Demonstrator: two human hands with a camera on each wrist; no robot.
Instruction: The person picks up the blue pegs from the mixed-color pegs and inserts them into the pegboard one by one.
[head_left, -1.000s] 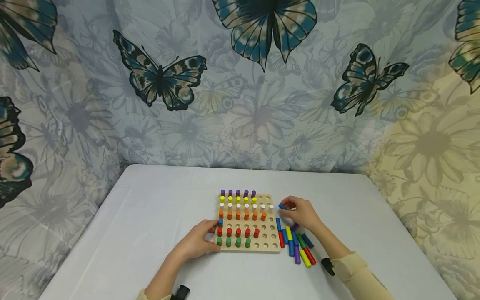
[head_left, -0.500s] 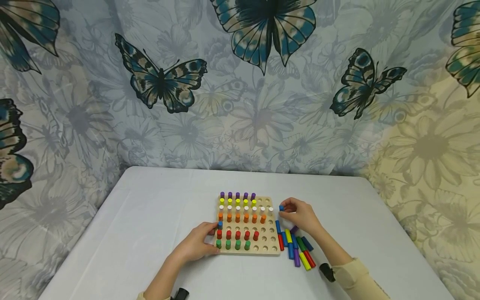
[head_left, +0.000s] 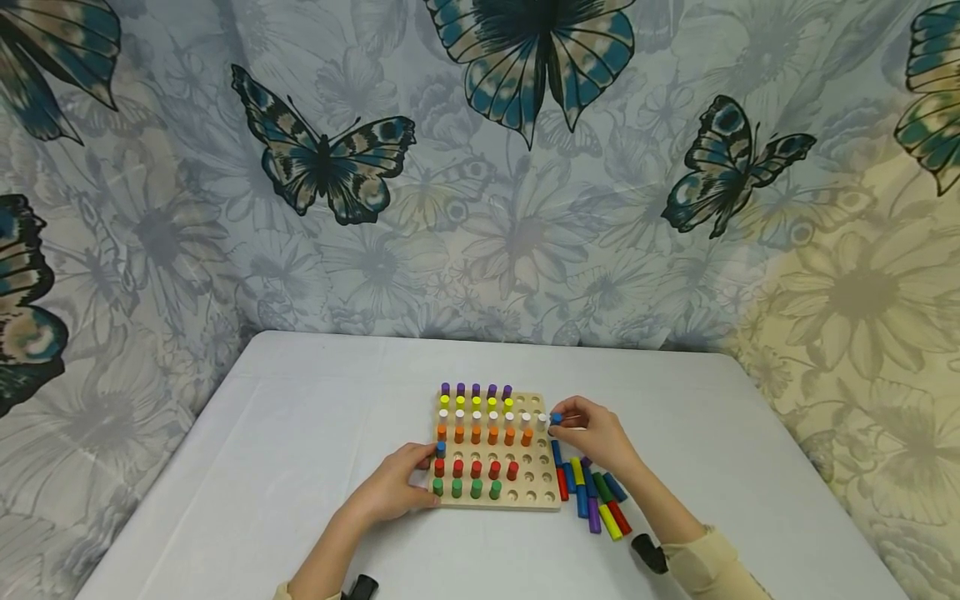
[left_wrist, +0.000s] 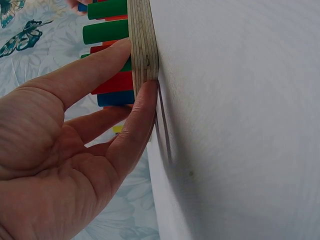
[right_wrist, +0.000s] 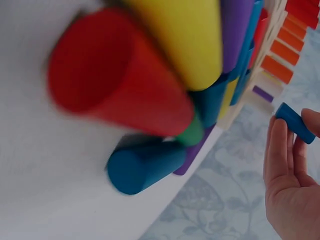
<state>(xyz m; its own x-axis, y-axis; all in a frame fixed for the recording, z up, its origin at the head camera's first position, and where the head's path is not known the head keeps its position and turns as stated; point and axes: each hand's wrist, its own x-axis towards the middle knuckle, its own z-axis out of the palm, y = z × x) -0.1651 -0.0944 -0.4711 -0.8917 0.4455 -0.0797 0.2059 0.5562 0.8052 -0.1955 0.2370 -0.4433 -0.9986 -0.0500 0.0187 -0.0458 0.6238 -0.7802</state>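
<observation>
A wooden pegboard [head_left: 525, 505] carries rows of coloured pegs: purple, yellow, white, orange, red and green, with one blue peg [head_left: 441, 450] at the left end of its row. My left hand [head_left: 392, 487] holds the board by its left front corner, the thumb and fingers pressed on the edge in the left wrist view. With thumb and fingertips my right hand [head_left: 597, 433] pinches another blue peg [right_wrist: 295, 123]. That peg hangs just off the board's right edge, beside the last white peg [head_left: 542, 419].
Several loose pegs lie right of the board, among them a red peg [right_wrist: 120, 75], a yellow peg [right_wrist: 185, 40] and a blue peg [right_wrist: 142, 167]. A white cloth [head_left: 225, 467] covers the table. Black devices sit at both wrists. Butterfly-printed fabric [head_left: 480, 275] hangs behind.
My right hand has moved slightly left toward the board with the blue peg, which has turned from lying flat to more upright. The left hand stays at the board's corner.
</observation>
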